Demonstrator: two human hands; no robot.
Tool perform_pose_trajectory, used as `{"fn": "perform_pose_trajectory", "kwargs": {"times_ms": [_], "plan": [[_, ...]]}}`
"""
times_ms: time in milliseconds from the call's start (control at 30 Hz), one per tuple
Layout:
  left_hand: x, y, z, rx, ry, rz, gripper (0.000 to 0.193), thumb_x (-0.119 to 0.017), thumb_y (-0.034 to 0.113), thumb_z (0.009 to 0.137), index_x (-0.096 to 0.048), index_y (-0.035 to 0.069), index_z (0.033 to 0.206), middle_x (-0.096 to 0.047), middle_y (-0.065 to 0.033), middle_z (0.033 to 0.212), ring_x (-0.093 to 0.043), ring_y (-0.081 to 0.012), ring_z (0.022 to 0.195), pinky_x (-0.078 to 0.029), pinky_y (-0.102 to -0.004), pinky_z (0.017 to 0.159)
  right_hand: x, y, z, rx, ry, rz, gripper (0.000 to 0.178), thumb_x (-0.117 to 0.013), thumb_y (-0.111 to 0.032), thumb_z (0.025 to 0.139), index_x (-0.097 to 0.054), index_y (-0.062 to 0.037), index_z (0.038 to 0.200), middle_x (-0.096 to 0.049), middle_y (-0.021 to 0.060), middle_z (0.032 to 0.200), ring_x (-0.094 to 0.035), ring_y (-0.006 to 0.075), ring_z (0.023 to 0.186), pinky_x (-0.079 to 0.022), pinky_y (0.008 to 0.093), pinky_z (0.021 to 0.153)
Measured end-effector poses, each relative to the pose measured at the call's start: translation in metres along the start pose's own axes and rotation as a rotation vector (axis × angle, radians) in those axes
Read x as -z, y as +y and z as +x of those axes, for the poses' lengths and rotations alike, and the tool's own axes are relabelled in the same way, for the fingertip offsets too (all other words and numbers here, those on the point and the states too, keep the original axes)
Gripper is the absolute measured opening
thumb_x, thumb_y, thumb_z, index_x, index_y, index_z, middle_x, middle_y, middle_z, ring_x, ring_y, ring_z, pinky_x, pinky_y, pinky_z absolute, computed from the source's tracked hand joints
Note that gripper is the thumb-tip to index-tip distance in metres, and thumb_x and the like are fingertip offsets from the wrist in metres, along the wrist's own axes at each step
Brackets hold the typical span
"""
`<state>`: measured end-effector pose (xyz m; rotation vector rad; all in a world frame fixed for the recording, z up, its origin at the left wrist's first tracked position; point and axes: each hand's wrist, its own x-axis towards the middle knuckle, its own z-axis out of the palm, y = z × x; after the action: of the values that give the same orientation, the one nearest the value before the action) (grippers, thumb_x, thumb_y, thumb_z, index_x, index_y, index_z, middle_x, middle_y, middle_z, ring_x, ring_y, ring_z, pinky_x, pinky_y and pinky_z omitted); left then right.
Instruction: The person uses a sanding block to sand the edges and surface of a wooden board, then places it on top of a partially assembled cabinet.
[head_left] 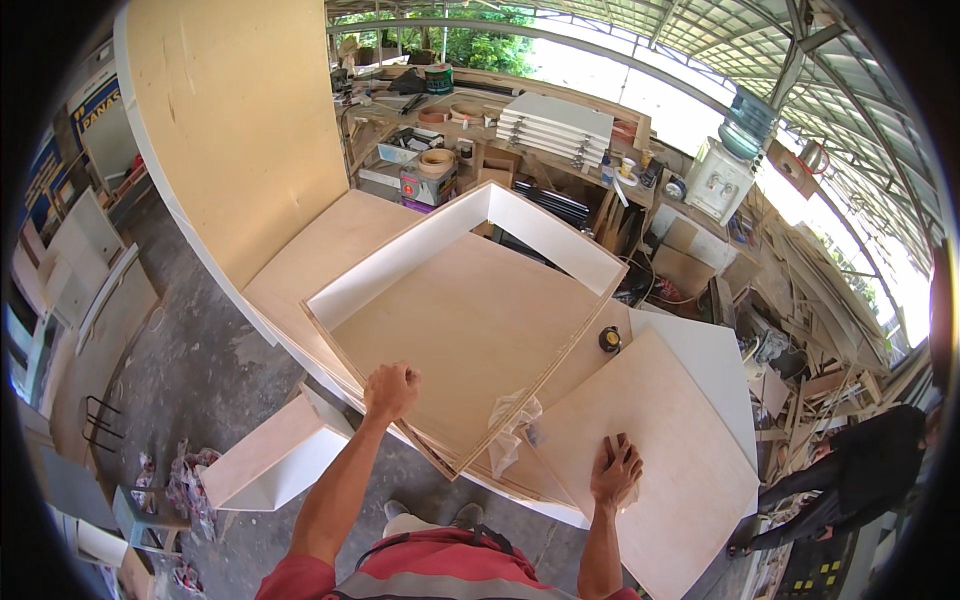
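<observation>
A large open wooden box frame (388, 270) with white inner sides lies tilted across pale plywood panels. Over its near left edge, my left hand (392, 391) is closed, with the fingers curled round the rim. My right hand (613, 471) rests on a loose plywood panel (660, 420) to the right, fingers bent; a pale scrap shows beside its palm, too small to name. Crumpled clear plastic (512, 432) hangs at the frame's near right side. Beyond that panel's upper left edge sits a black and yellow tape measure (609, 339).
A tall plywood panel (235, 130) stands at the left. Below it, a smaller white-lined box (275, 455) is on the floor. Behind are a cluttered workbench, stacked white panels (555, 125) and a water dispenser (717, 180). Wood offcuts and a person in black (865, 470) are at right.
</observation>
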<state>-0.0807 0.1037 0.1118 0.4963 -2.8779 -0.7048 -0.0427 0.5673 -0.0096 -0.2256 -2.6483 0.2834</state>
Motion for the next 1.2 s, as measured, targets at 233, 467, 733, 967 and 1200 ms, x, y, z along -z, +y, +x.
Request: {"fn": "perform_pose_trajectory", "kwargs": {"times_ms": [233, 467, 733, 967, 1200], "plan": [[-0.002, 0.0, 0.001, 0.001, 0.014, -0.037, 0.03, -0.063, 0.033, 0.09, -0.073, 0.005, 0.088, -0.073, -0.0182, 0.084, -0.071, -0.0384, 0.082, -0.056, -0.0479, 0.08, -0.005, 0.003, 0.0, -0.007, 0.014, 0.01, 0.058, -0.061, -0.034, 0.092, -0.054, 0.0008, 0.138, -0.053, 0.0204, 0.134, -0.05, 0.0415, 0.118, -0.039, 0.0533, 0.101], [-0.004, 0.0, 0.002, 0.001, -0.002, -0.03, 0.029, -0.064, 0.032, 0.088, -0.073, 0.005, 0.087, -0.073, -0.0178, 0.083, -0.071, -0.0385, 0.082, -0.056, -0.0484, 0.079, -0.001, 0.008, 0.002, -0.019, -0.038, 0.061, 0.058, -0.064, -0.029, 0.09, -0.053, 0.0011, 0.139, -0.053, 0.0192, 0.134, -0.049, 0.0397, 0.12, -0.038, 0.0528, 0.102], [-0.008, -0.005, 0.003, -0.017, -0.001, -0.022, 0.028, -0.064, 0.033, 0.089, -0.073, 0.006, 0.087, -0.073, -0.0169, 0.084, -0.071, -0.0371, 0.083, -0.055, -0.0478, 0.08, 0.024, 0.024, 0.024, -0.129, -0.256, 0.264, 0.064, -0.072, -0.019, 0.087, -0.05, 0.0064, 0.141, -0.049, 0.0239, 0.142, -0.048, 0.0425, 0.128, -0.04, 0.0486, 0.11], [-0.006, -0.007, 0.003, -0.007, 0.0, -0.027, 0.028, -0.065, 0.033, 0.089, -0.073, 0.007, 0.088, -0.073, -0.016, 0.084, -0.071, -0.0367, 0.083, -0.055, -0.0473, 0.08, 0.091, 0.028, 0.072, -0.161, -0.165, 0.347, 0.057, -0.07, -0.013, 0.09, -0.05, 0.0086, 0.14, -0.049, 0.0261, 0.144, -0.046, 0.0415, 0.135, -0.039, 0.0456, 0.113], [-0.009, -0.006, 0.002, -0.008, -0.011, -0.023, 0.028, -0.065, 0.034, 0.09, -0.073, 0.008, 0.088, -0.074, -0.0149, 0.084, -0.071, -0.0364, 0.083, -0.055, -0.047, 0.08, 0.27, -0.026, 0.128, 0.211, -0.115, 0.388, 0.03, -0.074, -0.012, 0.09, -0.071, 0.0005, 0.117, -0.069, 0.0199, 0.121, -0.066, 0.0358, 0.113, -0.049, 0.0407, 0.101]]}}
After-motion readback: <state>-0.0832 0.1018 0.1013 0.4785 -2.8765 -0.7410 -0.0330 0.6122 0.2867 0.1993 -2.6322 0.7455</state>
